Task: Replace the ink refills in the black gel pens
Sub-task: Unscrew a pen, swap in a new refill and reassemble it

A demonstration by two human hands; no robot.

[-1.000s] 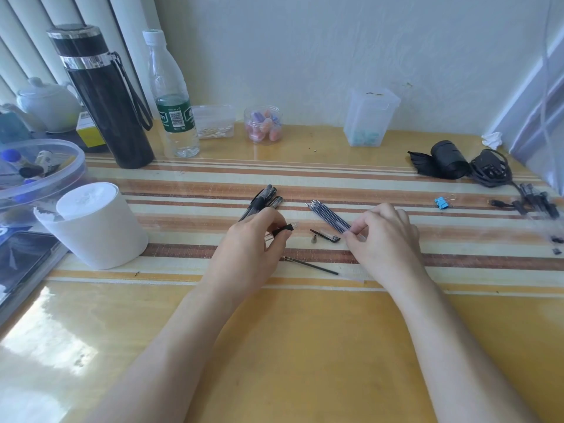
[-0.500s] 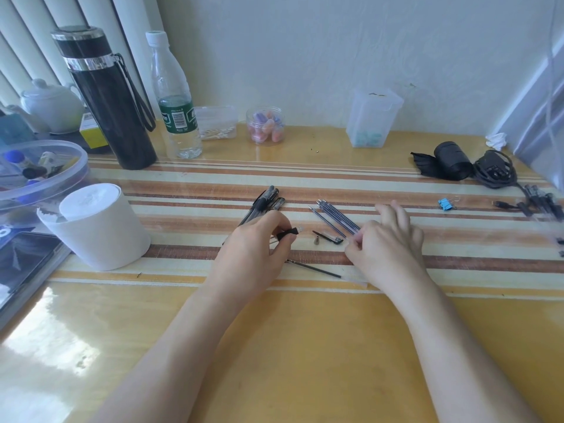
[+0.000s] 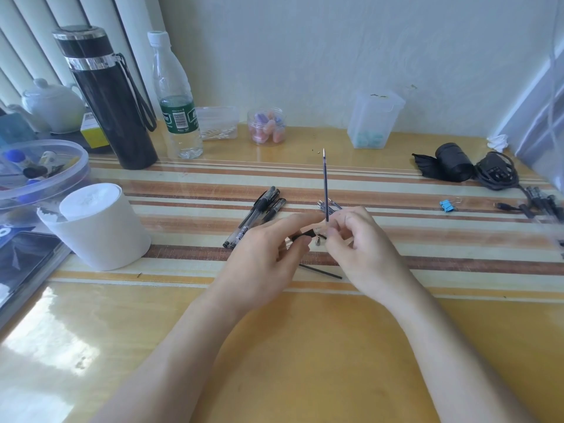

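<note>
Your right hand (image 3: 360, 248) is over the middle of the table (image 3: 305, 346), above the striped mat (image 3: 183, 193). Its fingers pinch the lower end of a single refill (image 3: 325, 187). The refill stands almost upright, with its pale writing point at the top and its dark shaft running down into your fingertips.

Your left hand (image 3: 265, 254) is just beside the right, nearly touching it. Thumb and forefinger are closed on a pen body (image 3: 303, 234), and only its black end shows, pointing toward your right hand. The rest of it is hidden inside the hand, so I cannot tell how much of the pen is assembled.

A small metal tip (image 3: 317, 241) lies on the mat between the two hands, touching neither. A loose refill (image 3: 320, 271) lies flat on the mat near you, partly beneath your hands. The spare refills (image 3: 325, 206) lie in a bunch behind your right hand, with only their ends visible. The black gel pens (image 3: 259, 213) lie side by side to the left of your left hand, angled across the stripes.

Along the far edge stand a black flask (image 3: 110, 96), a water bottle (image 3: 177, 96), a small jar (image 3: 267, 126) of pastel items and a clear box (image 3: 374, 120). A white cup (image 3: 97, 227) stands at the left. A blue binder clip (image 3: 447, 205) and a black cable bundle (image 3: 496, 174) lie well apart at the right.
</note>
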